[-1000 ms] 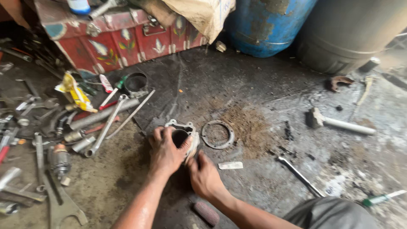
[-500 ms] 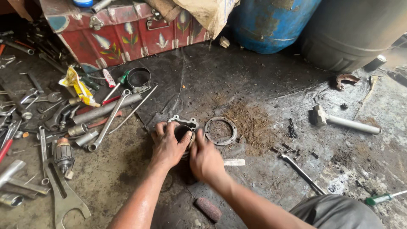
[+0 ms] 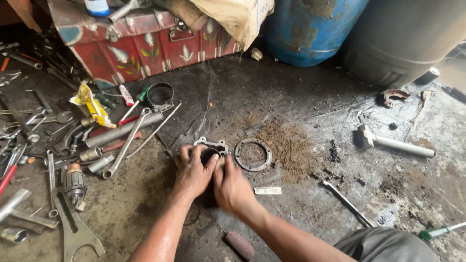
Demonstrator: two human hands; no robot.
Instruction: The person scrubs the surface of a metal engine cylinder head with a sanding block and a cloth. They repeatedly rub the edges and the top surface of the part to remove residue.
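A grey metal engine cylinder (image 3: pixel 210 147) with a flanged top sits on the dark greasy floor sheet. My left hand (image 3: pixel 192 172) wraps around its left side, thumb at the rim of the bore. My right hand (image 3: pixel 231 187) presses against its right side, slightly blurred. Most of the cylinder body is hidden by both hands. A flat metal ring gasket (image 3: pixel 253 154) lies just to the right of the cylinder.
Spanners, pipes and a drill chuck (image 3: pixel 74 181) are scattered at left. A red painted metal trunk (image 3: pixel 145 46) stands behind, a blue drum (image 3: pixel 310 29) and a grey drum (image 3: pixel 403 39) farther right. A hammer (image 3: pixel 393 143), a spanner (image 3: pixel 345 203) and a dirt pile (image 3: pixel 286 145) lie at right.
My right hand has slid up from below the cylinder to press on its right side. The view has shifted slightly.
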